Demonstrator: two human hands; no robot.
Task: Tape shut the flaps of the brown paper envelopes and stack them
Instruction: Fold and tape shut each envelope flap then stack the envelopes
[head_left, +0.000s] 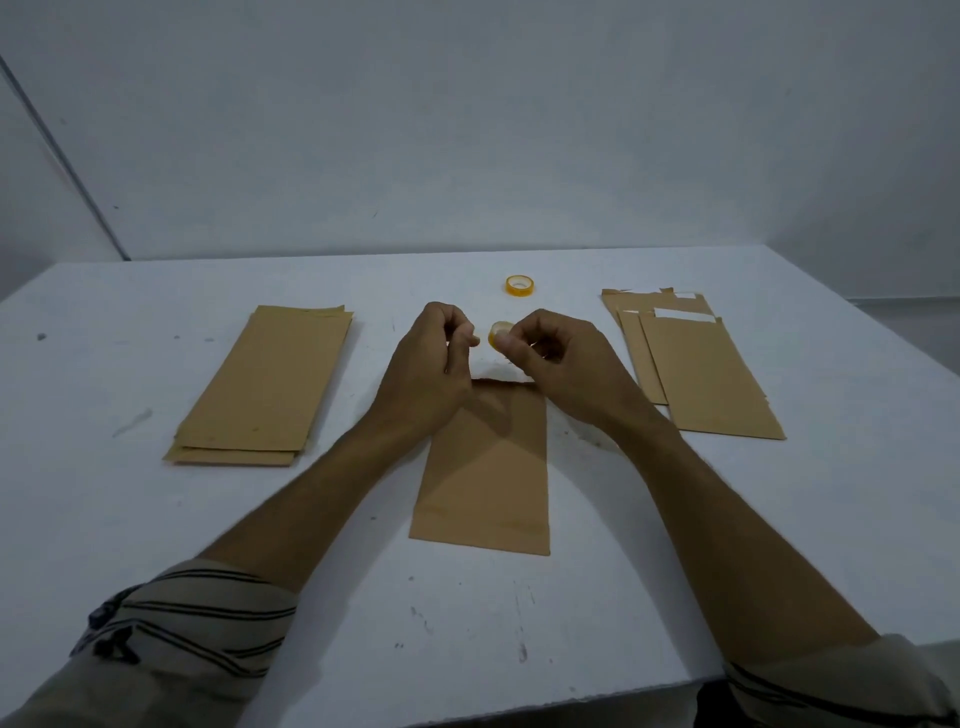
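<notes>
R grip (545, 358) pinches small tape roll (500, 332) over envelope (485, 467) on desk (156, 519); L grip (434, 364) curled beside it, hold unclear.

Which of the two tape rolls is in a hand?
The nearer tape roll, pinched by the right hand; the other roll lies untouched on the table behind.

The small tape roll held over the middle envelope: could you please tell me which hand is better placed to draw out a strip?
Probably the left hand: its fingertips are pinched beside the tape roll, which the right hand grips, so the right can only steady it above the envelope.
</notes>
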